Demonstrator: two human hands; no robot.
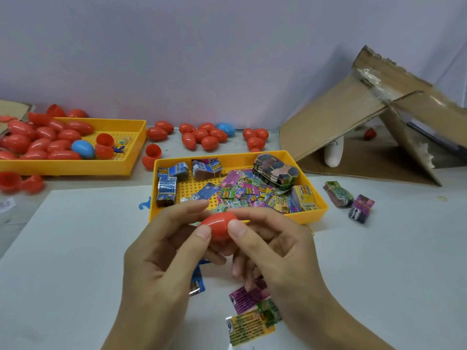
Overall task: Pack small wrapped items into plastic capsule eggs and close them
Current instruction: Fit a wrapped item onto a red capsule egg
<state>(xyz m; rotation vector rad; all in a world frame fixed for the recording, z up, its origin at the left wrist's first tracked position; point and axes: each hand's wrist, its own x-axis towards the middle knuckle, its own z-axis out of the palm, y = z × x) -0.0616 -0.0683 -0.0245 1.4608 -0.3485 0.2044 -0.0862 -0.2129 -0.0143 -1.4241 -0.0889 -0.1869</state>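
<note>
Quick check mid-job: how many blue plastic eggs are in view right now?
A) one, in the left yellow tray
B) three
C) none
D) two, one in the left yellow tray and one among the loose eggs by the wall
D: one blue plastic egg lies in the left yellow tray, and another blue egg sits among the loose red eggs near the wall.

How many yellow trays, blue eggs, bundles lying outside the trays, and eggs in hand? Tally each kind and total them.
Yellow trays: 2
Blue eggs: 2
Bundles outside the trays: 2
Red egg held by left hand and right hand: 1
Total: 7
</note>
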